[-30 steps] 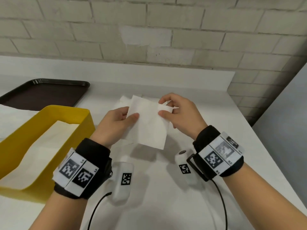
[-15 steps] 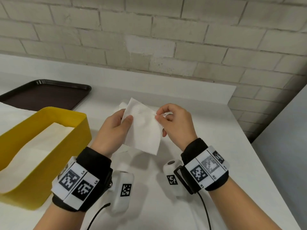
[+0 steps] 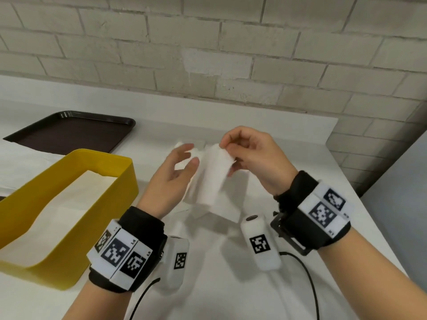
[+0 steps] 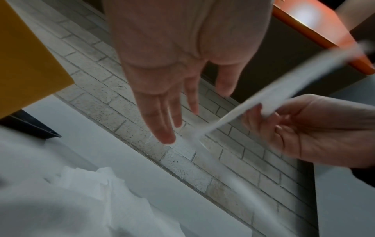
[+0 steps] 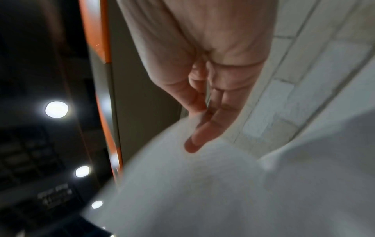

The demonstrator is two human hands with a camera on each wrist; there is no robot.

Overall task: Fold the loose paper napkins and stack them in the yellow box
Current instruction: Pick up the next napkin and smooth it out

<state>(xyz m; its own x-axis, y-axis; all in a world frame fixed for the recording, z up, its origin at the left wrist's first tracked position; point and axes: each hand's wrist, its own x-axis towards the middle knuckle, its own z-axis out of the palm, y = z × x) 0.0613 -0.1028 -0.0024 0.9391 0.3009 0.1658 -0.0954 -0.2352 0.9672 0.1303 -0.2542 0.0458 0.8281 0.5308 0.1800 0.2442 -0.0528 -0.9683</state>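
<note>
- The right hand [image 3: 251,162] is pinching the top edge of a white napkin [image 3: 211,179] between thumb and fingertips, holding it up above the table [image 3: 231,296].
- In the left wrist view the right hand [image 4: 316,131] is gripping the napkin [image 4: 270,99] at its edge, and the sheet is showing almost edge-on and blurred.
- In the right wrist view the napkin [image 5: 192,184] is filling the lower part of the picture, with the right hand's fingers [image 5: 205,133] lying against it.
- The left hand [image 3: 172,179] is hanging just beside the napkin with fingers straight and spread, grasping nothing; whether a fingertip is touching the sheet is not clear.
- From its own wrist camera the left hand [image 4: 178,77] is showing flat, fingers extended and apart from the napkin.
- More napkins [image 3: 187,146] are lying loose on the table behind and below the hands.
- The box [image 3: 76,218] is sitting on the table to the left of the left hand, with white paper [image 3: 57,206] lining its bottom.
- A dark tray [image 3: 69,132] is lying beyond the box, near the brick wall [image 3: 208,54].
- 2 wristbands with black-and-white markers are sitting on the wrists.
</note>
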